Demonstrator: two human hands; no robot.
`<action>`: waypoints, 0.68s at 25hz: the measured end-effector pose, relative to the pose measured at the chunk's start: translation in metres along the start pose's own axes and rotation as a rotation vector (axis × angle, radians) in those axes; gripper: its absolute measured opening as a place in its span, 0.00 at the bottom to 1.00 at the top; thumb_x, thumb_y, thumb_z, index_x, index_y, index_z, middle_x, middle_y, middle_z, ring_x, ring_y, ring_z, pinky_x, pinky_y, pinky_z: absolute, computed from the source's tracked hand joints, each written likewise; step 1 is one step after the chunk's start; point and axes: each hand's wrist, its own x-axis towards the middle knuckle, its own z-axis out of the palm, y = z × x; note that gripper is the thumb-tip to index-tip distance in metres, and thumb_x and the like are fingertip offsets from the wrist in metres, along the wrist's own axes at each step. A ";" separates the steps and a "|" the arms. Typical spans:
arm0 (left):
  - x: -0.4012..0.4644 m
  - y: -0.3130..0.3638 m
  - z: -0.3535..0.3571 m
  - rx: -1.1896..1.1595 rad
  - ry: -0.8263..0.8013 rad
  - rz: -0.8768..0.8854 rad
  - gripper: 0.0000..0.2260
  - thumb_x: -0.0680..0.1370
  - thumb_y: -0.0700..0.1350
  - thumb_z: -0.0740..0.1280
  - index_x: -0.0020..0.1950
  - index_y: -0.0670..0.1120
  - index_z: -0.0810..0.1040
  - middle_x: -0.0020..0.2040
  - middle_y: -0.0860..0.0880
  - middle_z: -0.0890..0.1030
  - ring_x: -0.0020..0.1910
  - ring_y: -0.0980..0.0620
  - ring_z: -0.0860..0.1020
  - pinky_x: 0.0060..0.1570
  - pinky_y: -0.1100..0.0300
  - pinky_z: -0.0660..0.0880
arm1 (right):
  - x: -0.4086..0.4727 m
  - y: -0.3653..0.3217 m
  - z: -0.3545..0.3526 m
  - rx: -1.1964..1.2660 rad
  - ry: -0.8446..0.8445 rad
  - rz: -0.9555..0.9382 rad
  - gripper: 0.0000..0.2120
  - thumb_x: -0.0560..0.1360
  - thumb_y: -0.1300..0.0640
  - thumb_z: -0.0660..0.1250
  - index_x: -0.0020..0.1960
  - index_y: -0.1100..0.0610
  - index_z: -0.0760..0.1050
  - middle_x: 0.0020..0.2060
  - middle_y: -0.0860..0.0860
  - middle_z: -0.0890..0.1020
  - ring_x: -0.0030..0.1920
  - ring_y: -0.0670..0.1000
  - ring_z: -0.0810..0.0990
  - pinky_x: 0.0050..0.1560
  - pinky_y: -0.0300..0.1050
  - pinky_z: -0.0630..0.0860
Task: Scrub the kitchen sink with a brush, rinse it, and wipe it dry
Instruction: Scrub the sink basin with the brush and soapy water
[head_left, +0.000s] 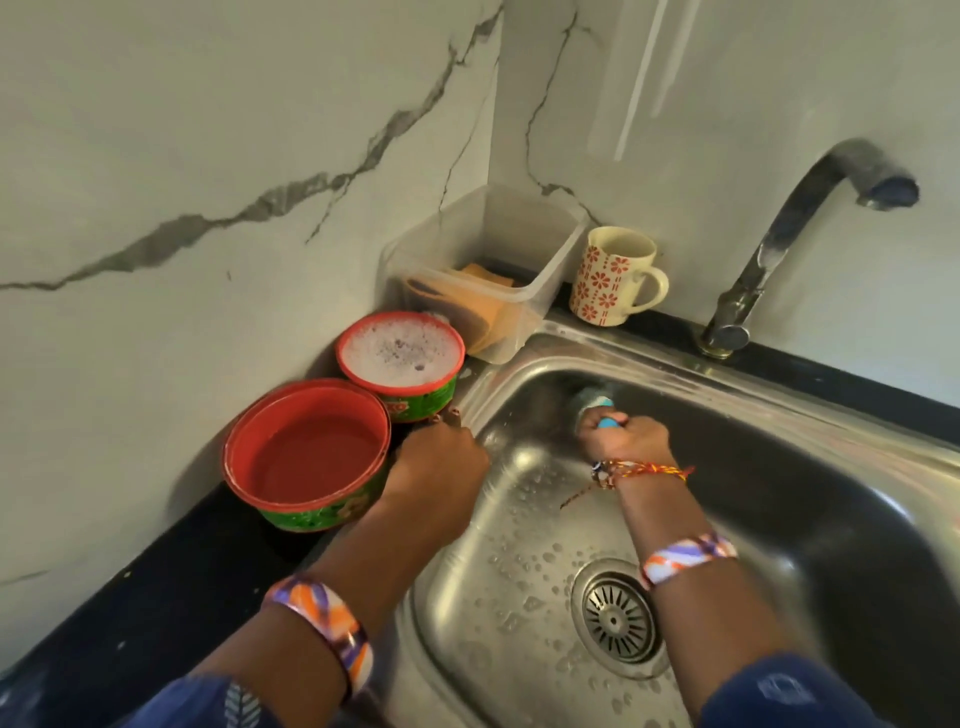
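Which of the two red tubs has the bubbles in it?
The farther red tub, the one beside the clear plastic box, is full of white foam. The nearer red tub, by the left hand, shows no foam.

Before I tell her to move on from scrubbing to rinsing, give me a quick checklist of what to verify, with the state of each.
1. Brush held firmly: ok, the right hand grips its blue handle, head against the sink's back wall.
2. Left hand clear of the basin: ok, it rests on the sink rim.
3. Tap off: ok, no water running.
4. Drain unblocked: ok, strainer bare.
5. Whole basin scrubbed: cannot tell, only droplets show.
6. Wiping cloth ready: cannot tell; folded orange material lies in the clear container.
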 end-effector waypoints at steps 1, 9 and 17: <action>0.002 0.000 0.002 -0.014 0.027 0.012 0.13 0.79 0.40 0.59 0.63 0.44 0.74 0.63 0.43 0.74 0.60 0.47 0.75 0.50 0.57 0.74 | 0.004 0.002 -0.004 -0.025 0.013 -0.022 0.15 0.78 0.68 0.47 0.33 0.62 0.62 0.27 0.50 0.67 0.12 0.43 0.64 0.13 0.28 0.60; 0.011 0.012 0.006 -0.025 0.057 0.032 0.13 0.78 0.37 0.60 0.61 0.44 0.75 0.61 0.45 0.76 0.60 0.45 0.76 0.51 0.55 0.75 | 0.013 0.028 -0.043 -0.404 -0.347 0.103 0.17 0.81 0.58 0.51 0.41 0.67 0.72 0.19 0.57 0.74 0.16 0.47 0.74 0.16 0.33 0.70; 0.016 0.015 0.005 -0.033 0.055 0.060 0.12 0.78 0.38 0.62 0.61 0.44 0.76 0.59 0.45 0.77 0.61 0.45 0.74 0.51 0.55 0.74 | 0.011 0.023 -0.063 -0.460 -0.461 0.299 0.08 0.73 0.62 0.54 0.36 0.60 0.65 0.14 0.48 0.64 0.11 0.41 0.61 0.10 0.30 0.58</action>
